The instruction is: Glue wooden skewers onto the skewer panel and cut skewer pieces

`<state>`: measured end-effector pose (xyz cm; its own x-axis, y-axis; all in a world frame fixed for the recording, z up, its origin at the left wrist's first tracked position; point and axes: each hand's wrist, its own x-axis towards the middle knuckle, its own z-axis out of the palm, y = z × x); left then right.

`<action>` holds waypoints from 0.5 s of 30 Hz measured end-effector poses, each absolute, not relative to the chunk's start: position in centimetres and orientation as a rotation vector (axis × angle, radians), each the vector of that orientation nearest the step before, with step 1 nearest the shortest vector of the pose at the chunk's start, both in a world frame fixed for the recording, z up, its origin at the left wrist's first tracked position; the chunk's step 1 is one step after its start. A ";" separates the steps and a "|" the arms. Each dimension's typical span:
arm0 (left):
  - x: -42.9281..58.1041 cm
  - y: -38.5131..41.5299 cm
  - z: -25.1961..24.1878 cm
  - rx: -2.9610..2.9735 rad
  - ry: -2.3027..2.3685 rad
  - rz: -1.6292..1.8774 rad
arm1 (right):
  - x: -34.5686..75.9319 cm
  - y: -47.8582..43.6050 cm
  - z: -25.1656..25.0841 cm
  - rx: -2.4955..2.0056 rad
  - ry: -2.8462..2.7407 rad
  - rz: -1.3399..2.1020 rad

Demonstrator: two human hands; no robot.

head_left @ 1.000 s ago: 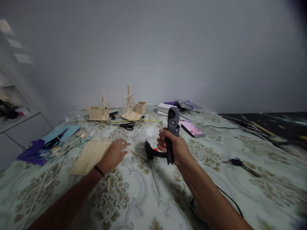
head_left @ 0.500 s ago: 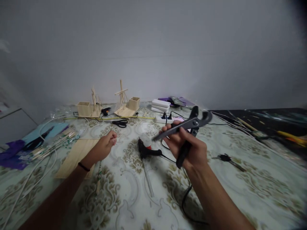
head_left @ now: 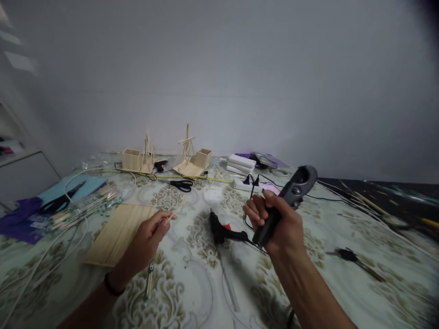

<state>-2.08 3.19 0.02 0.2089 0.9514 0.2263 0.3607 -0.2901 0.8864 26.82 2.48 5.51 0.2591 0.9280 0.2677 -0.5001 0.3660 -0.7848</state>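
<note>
Starting at the far left: purple paper [head_left: 20, 221] and a packet of sticks [head_left: 87, 205] flat on the patterned cloth [head_left: 192, 283], with a white cable [head_left: 44, 256] looping past. Then a mat of thin wood [head_left: 116, 233], flat and just beside the left hand [head_left: 149, 237]. Pinches a thin stick [head_left: 172, 214] between thumb and forefinger, other fingers curled in, probably for fine control of so slight a piece; held near the mat's right edge.

Further back, two small wooden models [head_left: 139, 160] upright by the wall, with scissors [head_left: 181, 184] lying in front. At centre, a black glue gun [head_left: 224, 232] on its side between the two hands, apparently set down within easy reach of either. Then the right hand [head_left: 279, 226], wrapped tight round the handles of dark pliers [head_left: 291, 194], head tilted up and to the right, seemingly to stay clear of the glue gun below. Just behind, a power strip [head_left: 245, 185].

Hard to make out: the stick's full length, faint against the cloth; the working end of the pliers, seen almost end-on; the small dark thing [head_left: 353, 260] far right. Cut off at the bottom edge: both forearms.
</note>
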 end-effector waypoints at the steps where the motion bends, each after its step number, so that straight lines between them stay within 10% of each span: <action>1: -1.9 2.9 -0.1 1.767 1.227 1.054 | 26.7 2.5 4.9 -0.724 -0.874 0.969; 15: -0.3 0.0 -0.7 1.991 1.170 1.004 | 24.8 2.5 -0.6 -1.026 -1.957 0.203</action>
